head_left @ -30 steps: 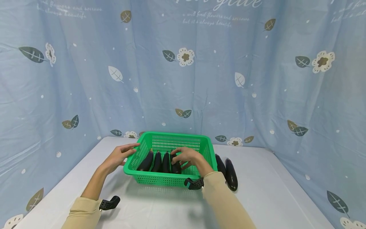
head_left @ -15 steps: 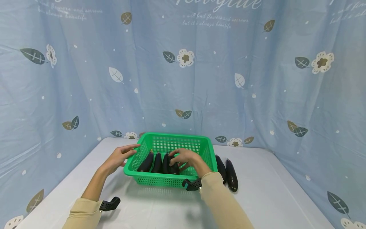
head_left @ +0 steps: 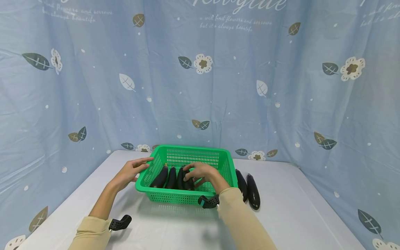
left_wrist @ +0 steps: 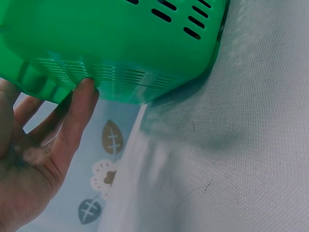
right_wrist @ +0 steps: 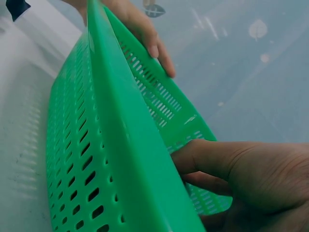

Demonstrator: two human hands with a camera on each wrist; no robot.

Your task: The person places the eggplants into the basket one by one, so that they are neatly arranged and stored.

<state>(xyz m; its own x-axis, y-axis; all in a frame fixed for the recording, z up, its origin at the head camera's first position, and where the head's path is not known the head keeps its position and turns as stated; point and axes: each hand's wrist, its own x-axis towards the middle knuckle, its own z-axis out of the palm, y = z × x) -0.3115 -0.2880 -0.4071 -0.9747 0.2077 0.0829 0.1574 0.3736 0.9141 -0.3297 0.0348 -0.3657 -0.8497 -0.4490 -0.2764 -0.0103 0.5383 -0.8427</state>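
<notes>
In the head view, a green plastic basket (head_left: 175, 198) with slotted walls stands on the table. Several dark eggplants lie side by side inside, including a leftmost eggplant (head_left: 160, 177) and its neighbour (head_left: 171, 178). My right hand (head_left: 203, 172) reaches over the near rim and holds the rightmost eggplant (head_left: 189, 184), which lies against the one to its left. Curled right fingers (right_wrist: 207, 157) dip behind the rim in the right wrist view; the eggplant is hidden there. At the basket's left rim, my left hand (head_left: 127, 173) holds the edge, fingers above, thumb (left_wrist: 83, 99) against the outer wall.
To the right of the basket, two more eggplants lie on the white table (head_left: 297, 208): a farther eggplant (head_left: 241, 184) beside the wall and an outer eggplant (head_left: 253, 192). A blue patterned curtain (head_left: 200, 86) surrounds the table's back and sides.
My right hand has shifted slightly left with the rightmost eggplant, closing the gap to its neighbour. My left hand and the basket have stayed in place.
</notes>
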